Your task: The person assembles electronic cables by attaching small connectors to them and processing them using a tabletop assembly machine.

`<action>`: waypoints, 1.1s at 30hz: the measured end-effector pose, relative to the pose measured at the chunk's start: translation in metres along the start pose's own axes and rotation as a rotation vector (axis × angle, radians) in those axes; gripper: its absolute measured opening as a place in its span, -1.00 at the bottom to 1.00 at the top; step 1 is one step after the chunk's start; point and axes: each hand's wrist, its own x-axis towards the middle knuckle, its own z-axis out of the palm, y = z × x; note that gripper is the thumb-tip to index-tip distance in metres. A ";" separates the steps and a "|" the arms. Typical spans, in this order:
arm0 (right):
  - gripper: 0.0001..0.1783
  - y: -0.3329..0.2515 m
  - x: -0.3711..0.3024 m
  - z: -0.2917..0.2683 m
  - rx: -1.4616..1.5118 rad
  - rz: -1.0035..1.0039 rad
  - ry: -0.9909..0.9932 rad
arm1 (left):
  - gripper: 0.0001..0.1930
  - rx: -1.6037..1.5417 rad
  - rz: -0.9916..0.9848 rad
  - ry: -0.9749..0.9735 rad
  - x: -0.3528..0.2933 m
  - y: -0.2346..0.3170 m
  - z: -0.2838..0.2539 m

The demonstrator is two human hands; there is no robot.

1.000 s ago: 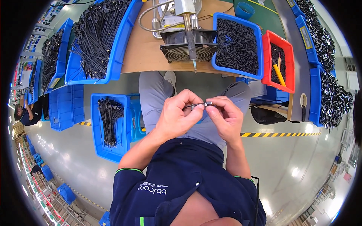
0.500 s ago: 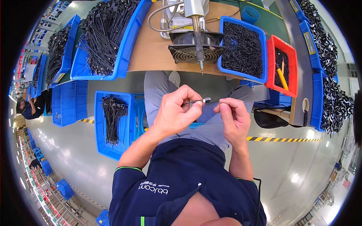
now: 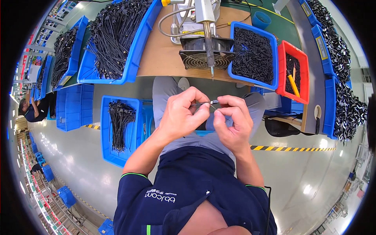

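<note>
My left hand [image 3: 183, 113] pinches a thin black cable [image 3: 199, 104] between thumb and fingertips. A small metal-and-black connector [image 3: 213, 102] sticks out from that grip toward the right. My right hand [image 3: 234, 123] has curled fingers, with its index fingertip at the connector's end and the thumb lower down. A fine strand seems to run below the connector toward the right thumb, too small to name. Both hands are over my lap, just in front of the bench edge. Above them, the pointed tip of a soldering iron [image 3: 212, 70] hangs from a bench stand.
A black fan [image 3: 207, 58] sits behind the iron tip. Blue trays hold black cables [image 3: 113, 43] at left and small black parts [image 3: 252, 55] at right, beside a red bin [image 3: 284, 76] with a yellow-handled tool [image 3: 293, 86]. A lower blue bin [image 3: 105, 150] holds bundled cables.
My right hand has moved left and up, bringing its fingertips to the connector. My left hand stays about where it was, still pinching the cable. The view has shifted slightly.
</note>
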 end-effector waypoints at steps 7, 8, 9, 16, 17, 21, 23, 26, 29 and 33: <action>-0.82 0.000 0.003 0.006 0.008 0.004 0.038 | -0.88 0.026 0.017 0.015 0.003 0.005 -0.002; -0.82 0.000 0.003 0.007 0.002 0.004 0.044 | -0.88 0.024 0.015 0.020 0.004 0.006 -0.002; -0.82 0.000 0.003 0.007 -0.005 0.005 0.050 | -0.88 0.023 0.014 0.026 0.005 0.006 -0.002; -0.84 0.002 0.008 0.011 -0.023 0.009 0.095 | -0.89 0.080 0.021 0.022 0.013 0.018 -0.004; -0.84 0.002 0.009 0.011 -0.025 0.006 0.102 | -0.89 0.102 0.042 0.020 0.015 0.019 -0.004; -0.85 0.004 0.012 0.013 -0.014 0.016 0.126 | -0.88 0.146 0.047 0.020 0.020 0.022 -0.004; -0.85 0.005 0.014 0.014 -0.020 0.015 0.138 | -0.88 0.164 0.063 0.021 0.022 0.024 -0.005; -0.86 0.007 0.018 0.017 -0.022 0.011 0.152 | -0.90 0.169 0.107 0.041 0.026 0.020 -0.004; -0.86 0.010 0.022 0.019 -0.020 0.010 0.159 | -0.92 0.171 0.138 0.058 0.030 0.019 -0.005; -0.86 0.013 0.026 0.018 -0.006 0.018 0.174 | -0.92 0.197 0.127 0.065 0.036 0.022 -0.004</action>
